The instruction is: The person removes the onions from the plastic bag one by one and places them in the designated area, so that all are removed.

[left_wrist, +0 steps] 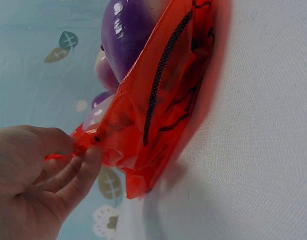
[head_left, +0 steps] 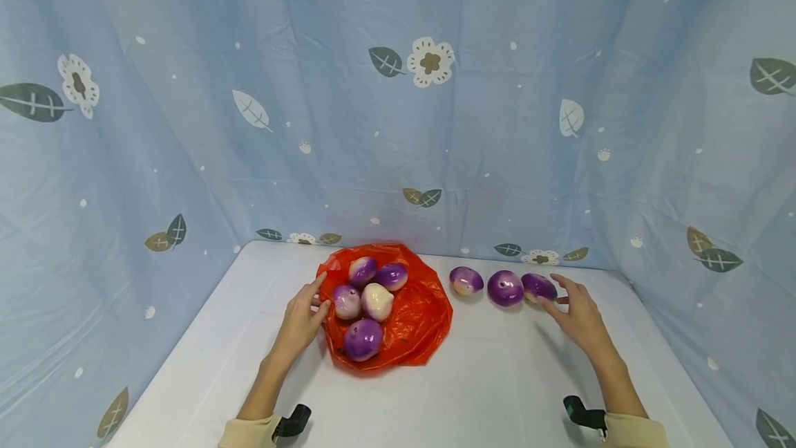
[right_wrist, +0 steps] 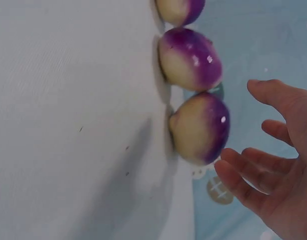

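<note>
My left hand (head_left: 300,322) pinches the left rim of a red plastic bag (head_left: 423,320), its edge bunched between thumb and fingers in the left wrist view. Several purple-and-white turnips lie in the bag, among them a pale one (head_left: 376,302) in the middle and a purple one (head_left: 363,339) nearest me. To the bag's right, three turnips sit in a row on the table. Beside the rightmost turnip (right_wrist: 199,128), my right hand (right_wrist: 288,165) is spread with fingers apart and holds nothing. The middle turnip (head_left: 505,288) and the left turnip (head_left: 466,281) stand beyond it.
A white cloth covers the table (head_left: 472,386). Blue patterned curtain (head_left: 348,123) hangs behind and along both sides. Small dark specks dot the cloth in the right wrist view. Black camera mounts (head_left: 292,422) are on both wrists.
</note>
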